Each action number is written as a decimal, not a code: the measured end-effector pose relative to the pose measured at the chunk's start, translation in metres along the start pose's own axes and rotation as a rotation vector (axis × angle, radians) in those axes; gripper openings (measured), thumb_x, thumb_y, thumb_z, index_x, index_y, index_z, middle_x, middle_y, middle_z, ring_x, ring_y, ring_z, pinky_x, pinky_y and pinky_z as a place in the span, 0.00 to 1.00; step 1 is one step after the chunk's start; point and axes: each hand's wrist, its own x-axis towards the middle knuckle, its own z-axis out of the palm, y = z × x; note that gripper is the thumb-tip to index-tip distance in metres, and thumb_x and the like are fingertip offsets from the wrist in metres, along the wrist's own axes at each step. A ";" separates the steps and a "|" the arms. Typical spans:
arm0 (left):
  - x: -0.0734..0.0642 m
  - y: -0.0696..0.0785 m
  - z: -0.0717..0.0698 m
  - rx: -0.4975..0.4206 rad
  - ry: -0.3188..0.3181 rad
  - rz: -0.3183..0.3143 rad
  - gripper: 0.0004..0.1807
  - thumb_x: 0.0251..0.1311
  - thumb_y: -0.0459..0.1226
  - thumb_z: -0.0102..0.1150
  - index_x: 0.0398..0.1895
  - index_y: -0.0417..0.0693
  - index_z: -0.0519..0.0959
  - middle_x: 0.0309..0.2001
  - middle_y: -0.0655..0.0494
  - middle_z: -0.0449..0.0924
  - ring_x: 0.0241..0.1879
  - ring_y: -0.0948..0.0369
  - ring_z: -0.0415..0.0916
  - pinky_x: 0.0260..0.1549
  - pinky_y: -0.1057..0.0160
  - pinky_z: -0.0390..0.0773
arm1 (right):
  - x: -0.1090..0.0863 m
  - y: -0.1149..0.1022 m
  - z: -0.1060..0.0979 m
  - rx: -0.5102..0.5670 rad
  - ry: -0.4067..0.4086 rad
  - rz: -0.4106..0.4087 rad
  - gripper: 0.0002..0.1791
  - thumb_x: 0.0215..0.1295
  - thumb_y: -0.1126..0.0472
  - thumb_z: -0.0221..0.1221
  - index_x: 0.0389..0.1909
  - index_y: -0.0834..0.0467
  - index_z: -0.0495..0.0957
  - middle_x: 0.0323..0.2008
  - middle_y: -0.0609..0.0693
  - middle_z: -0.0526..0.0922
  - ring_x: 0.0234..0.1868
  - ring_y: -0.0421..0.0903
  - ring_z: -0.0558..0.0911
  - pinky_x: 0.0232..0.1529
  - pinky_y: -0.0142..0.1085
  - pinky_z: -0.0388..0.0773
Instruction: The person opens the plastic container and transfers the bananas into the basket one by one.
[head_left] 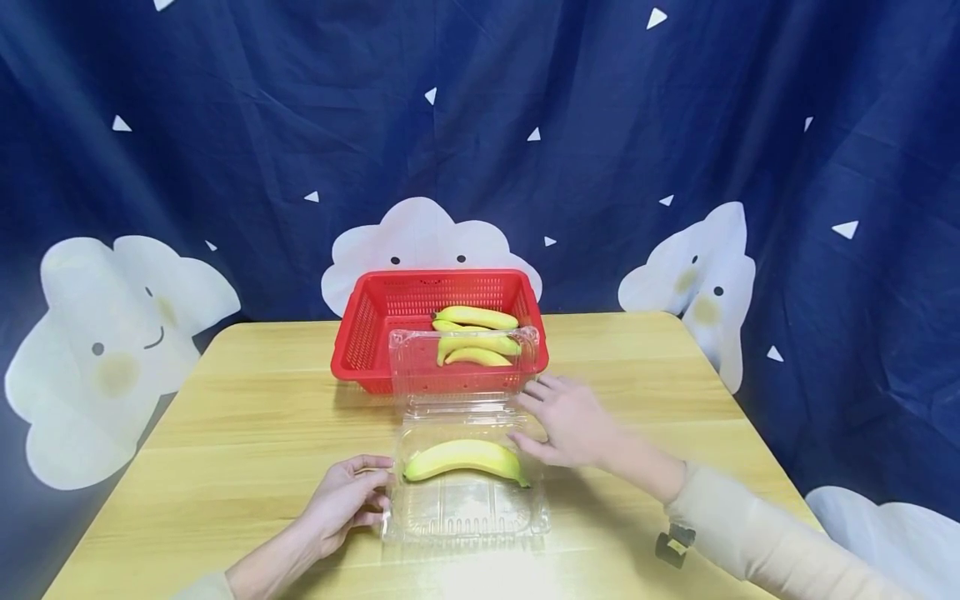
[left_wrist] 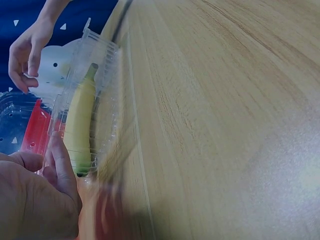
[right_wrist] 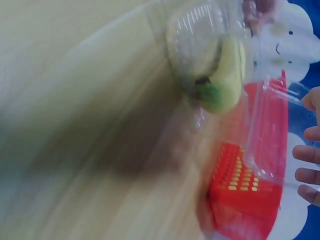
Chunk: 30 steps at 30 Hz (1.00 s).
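Note:
A clear plastic clamshell container (head_left: 471, 518) lies unfolded on the table, its lid (head_left: 408, 367) raised at the far side and overlapping the red basket in the head view. One banana (head_left: 467, 457) rests crosswise in its base; the left wrist view shows the banana (left_wrist: 80, 125) through the clear wall. At the container's left edge, my left hand (head_left: 347, 504) touches the side with its fingertips, the fingers (left_wrist: 61, 160) lying along the wall. My right hand (head_left: 567, 421), blurred, is over the right side near the hinge, its fingers (right_wrist: 307, 153) spread and holding nothing.
Behind the container stands a red perforated basket (head_left: 360, 333) with several bananas (head_left: 480, 317) in its right half. The wooden table (head_left: 247, 400) ends at a dark blue curtain (head_left: 480, 150) with white clouds. A dark strap piece (head_left: 675, 545) sits at the right sleeve.

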 end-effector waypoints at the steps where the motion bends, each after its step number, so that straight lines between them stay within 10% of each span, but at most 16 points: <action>1: 0.000 0.000 0.000 0.000 -0.001 0.000 0.25 0.67 0.31 0.59 0.66 0.32 0.69 0.35 0.57 0.82 0.23 0.68 0.79 0.21 0.74 0.82 | 0.000 -0.002 0.002 -0.003 -0.007 -0.007 0.22 0.62 0.39 0.66 0.46 0.52 0.85 0.38 0.46 0.87 0.41 0.46 0.85 0.36 0.36 0.86; 30: 0.000 0.000 0.001 0.005 0.015 -0.003 0.23 0.69 0.31 0.58 0.65 0.33 0.70 0.37 0.56 0.84 0.24 0.68 0.79 0.21 0.73 0.84 | 0.008 -0.040 0.038 -0.082 -0.262 -0.072 0.23 0.69 0.34 0.59 0.53 0.45 0.83 0.40 0.40 0.86 0.43 0.41 0.84 0.44 0.36 0.85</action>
